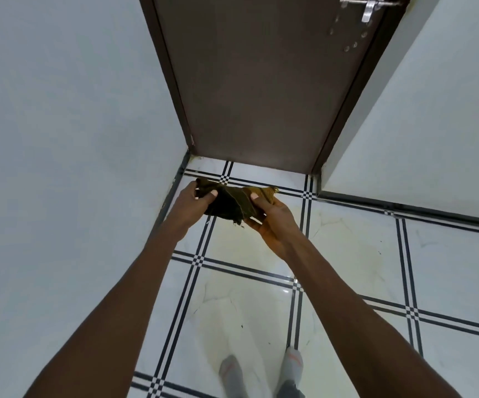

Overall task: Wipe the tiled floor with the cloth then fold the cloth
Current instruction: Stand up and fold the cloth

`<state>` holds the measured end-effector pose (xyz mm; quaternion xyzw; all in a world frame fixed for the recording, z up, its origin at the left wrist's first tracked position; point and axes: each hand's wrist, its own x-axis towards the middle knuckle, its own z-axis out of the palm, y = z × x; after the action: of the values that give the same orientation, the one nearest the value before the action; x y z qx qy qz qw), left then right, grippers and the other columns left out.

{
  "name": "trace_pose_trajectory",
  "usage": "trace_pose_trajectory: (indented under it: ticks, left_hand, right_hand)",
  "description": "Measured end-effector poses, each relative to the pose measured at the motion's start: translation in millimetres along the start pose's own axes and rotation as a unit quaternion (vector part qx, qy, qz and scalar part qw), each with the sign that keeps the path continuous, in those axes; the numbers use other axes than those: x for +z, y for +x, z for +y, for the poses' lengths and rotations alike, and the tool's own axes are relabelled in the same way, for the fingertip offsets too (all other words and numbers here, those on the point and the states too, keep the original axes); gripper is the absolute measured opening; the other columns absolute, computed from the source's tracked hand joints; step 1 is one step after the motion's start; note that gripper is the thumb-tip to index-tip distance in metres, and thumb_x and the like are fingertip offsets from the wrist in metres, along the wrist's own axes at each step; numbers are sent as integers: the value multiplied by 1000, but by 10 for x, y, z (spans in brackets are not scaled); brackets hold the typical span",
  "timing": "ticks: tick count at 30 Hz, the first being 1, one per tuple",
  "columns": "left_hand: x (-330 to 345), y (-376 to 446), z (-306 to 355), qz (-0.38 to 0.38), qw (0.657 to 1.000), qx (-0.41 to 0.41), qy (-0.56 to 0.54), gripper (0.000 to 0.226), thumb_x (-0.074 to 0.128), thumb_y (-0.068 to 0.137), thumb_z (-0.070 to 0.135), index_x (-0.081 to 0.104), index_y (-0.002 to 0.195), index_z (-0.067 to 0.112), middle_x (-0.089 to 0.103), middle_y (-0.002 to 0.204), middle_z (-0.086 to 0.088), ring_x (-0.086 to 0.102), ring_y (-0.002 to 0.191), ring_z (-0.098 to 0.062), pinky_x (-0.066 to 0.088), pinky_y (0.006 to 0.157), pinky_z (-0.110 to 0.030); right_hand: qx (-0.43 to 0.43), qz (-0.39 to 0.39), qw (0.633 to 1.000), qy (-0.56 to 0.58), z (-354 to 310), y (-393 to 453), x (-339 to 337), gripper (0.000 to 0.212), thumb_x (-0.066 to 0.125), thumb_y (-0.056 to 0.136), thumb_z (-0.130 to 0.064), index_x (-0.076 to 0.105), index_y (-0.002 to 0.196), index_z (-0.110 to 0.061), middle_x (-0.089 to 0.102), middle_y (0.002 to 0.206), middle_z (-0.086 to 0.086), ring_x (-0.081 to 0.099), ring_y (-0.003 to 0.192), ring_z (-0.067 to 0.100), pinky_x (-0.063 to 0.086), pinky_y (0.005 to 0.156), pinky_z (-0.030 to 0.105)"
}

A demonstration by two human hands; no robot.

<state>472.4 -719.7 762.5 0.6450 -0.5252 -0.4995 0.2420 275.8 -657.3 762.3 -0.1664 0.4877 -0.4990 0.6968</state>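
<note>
From my head camera, looking down, both my arms reach forward into the middle of the frame. My left hand (196, 198) is closed on the left end of the cloth (232, 203), thumb pressed on top and fingers curled underneath. My right hand (272, 218) grips the right end the same way, thumb on the upper face, fingers wrapped below. The cloth is a dark olive-brown piece, bunched and partly doubled over between my two hands, with a lighter yellowish corner sticking out at its upper right and a frayed edge hanging down at the bottom. It is held up in the air, clear of the tiled floor (356, 254), just left of the frame's centre.

The floor is glossy white with dark double lines crossing it. A brown door (261, 81) fills the upper middle, with a metal latch (366, 8) at the upper right. Pale walls (60, 110) stand on either side. My feet (261, 374) in grey socks show at the bottom centre.
</note>
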Motion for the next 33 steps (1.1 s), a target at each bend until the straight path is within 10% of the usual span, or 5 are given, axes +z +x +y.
trace_pose_trajectory:
  ticks: [6,14,23,28,33]
  left_hand:
    - [-154,-438,-18,101,984,95,113,41,72,96,31,58,129,11,64,130,-9,63,119,-25,51,98,-33]
    - [321,-901,169,-33,982,134,125,41,90,77,35,65,105,17,69,107,1,69,96,-14,56,81,-23]
    - [910,-1103,479,42,983,162,79,16,53,106,22,56,116,10,65,106,-3,66,93,-10,54,76,-7]
    - [1010,-1125,773,60,982,167,69,15,43,110,30,45,116,17,69,100,-16,70,93,-24,59,79,-33]
    - [1064,-1185,1122,43,973,202,106,20,49,108,31,53,120,16,69,102,-2,67,98,-14,49,76,-19]
  right_hand:
    - [2,26,999,-40,-61,-273,246,10,58,105,-12,68,110,-14,74,98,7,71,100,21,61,84,36]
    - [27,68,990,-123,-160,-512,147,24,53,107,-26,70,117,-12,77,115,13,71,111,28,59,89,36]
    - [42,16,993,-106,-528,-758,-464,33,48,109,-25,75,91,-16,80,112,8,70,116,24,51,104,45]
    - [60,0,989,-137,-691,-790,-842,22,59,105,-33,70,115,-17,75,119,9,69,115,27,56,96,40]
    - [-54,11,946,-318,-746,-781,-1132,54,78,89,-47,58,132,-20,61,137,2,56,131,23,49,105,41]
